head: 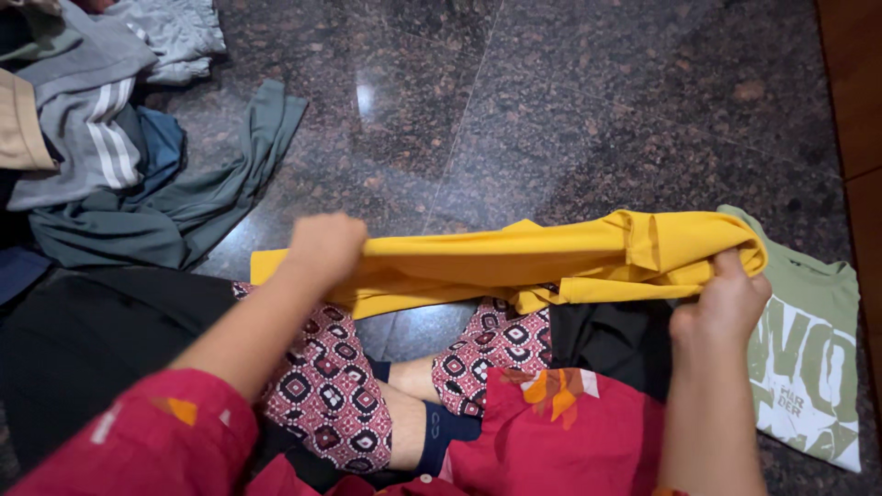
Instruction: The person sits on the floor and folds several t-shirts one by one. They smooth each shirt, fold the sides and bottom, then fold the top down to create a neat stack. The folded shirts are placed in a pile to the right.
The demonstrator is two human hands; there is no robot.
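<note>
Floor (570, 101) was polished dark granite, speckled brown, with a seam line and a glare spot; a wooden edge (854, 83) ran along the far right. A loose pile of grey and teal clothes (110, 156) lay at upper left, and a pale green printed shirt (808, 349) lay flat at right. The left hand (323, 246) and right hand (721, 303) each had fingers closed on an end of a soft yellow garment (514, 262), stretched in a folded band above the person's patterned knees.
</note>
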